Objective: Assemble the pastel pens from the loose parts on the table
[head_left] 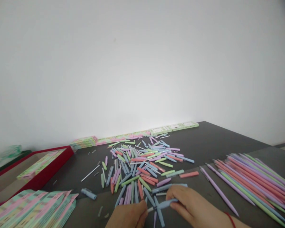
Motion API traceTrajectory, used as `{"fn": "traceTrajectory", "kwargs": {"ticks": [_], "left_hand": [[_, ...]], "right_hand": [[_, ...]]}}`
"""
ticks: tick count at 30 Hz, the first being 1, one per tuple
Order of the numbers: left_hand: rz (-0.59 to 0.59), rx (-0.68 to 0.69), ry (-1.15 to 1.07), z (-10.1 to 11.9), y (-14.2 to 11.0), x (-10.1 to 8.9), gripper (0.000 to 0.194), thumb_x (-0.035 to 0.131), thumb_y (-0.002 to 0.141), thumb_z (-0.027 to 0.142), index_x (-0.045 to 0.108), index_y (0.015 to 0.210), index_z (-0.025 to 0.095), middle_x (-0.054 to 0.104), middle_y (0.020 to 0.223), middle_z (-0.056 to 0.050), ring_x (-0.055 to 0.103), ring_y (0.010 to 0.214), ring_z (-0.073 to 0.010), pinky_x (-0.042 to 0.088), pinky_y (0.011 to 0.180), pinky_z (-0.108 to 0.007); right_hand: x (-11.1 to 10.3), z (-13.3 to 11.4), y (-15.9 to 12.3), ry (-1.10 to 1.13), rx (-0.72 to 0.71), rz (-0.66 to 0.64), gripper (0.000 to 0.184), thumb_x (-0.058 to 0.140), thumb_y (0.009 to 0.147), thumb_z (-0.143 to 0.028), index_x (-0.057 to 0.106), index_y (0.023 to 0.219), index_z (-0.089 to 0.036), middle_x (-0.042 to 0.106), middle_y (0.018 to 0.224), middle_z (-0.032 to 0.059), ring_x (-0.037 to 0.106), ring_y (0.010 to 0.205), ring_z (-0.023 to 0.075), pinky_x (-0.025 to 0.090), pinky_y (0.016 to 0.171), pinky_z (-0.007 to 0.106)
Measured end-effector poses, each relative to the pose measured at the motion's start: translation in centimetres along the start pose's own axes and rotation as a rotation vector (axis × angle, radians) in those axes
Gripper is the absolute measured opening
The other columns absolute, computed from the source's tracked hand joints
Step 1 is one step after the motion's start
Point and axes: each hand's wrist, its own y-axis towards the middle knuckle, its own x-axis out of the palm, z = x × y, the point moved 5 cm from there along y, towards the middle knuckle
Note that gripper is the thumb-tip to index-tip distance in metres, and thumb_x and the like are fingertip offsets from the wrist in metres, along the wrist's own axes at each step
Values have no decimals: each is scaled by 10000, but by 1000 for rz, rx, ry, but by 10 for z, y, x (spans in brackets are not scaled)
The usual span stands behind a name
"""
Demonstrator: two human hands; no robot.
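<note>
At the bottom centre, my left hand (130, 214) is closed, its thumb and fingers pinching the end of a thin white pen refill (150, 209). My right hand (191, 202) grips a blue pen barrel (165, 204) from the right. The refill and the barrel lie in line, and they appear to meet between my hands. Loose pen parts (133, 164) in blue, purple, green and coral spread in a heap just beyond my fingers. Another blue barrel (159, 215) lies below the held one. To the right, a row of long pens (251, 180) rests on the black table.
At the left stands a red box (59, 158) with printed packs inside. Fanned printed packets (38, 209) lie in front of it. A blue cap (88, 193) is on the table. Flat printed boxes (123, 136) line the wall. One purple pen (218, 191) lies apart.
</note>
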Motion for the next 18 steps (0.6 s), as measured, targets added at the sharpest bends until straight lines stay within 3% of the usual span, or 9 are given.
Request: {"fn": "traceTrajectory", "kwargs": {"ticks": [9, 18], "left_hand": [[-159, -29, -36, 20, 4, 3, 179, 465, 842, 217, 572, 984, 229, 737, 906, -42, 691, 850, -266, 498, 704, -319], [-252, -45, -17, 28, 4, 3, 228, 489, 865, 202, 532, 1089, 200, 727, 997, -71, 673, 949, -287, 514, 791, -408]], "right_hand": [[15, -14, 0, 49, 30, -91, 138, 564, 830, -131, 658, 923, -171, 685, 926, 47, 610, 849, 173, 422, 763, 233], [22, -12, 0, 145, 72, -143, 97, 563, 817, -163, 657, 813, -184, 663, 764, 2, 574, 696, 135, 381, 632, 197]]}}
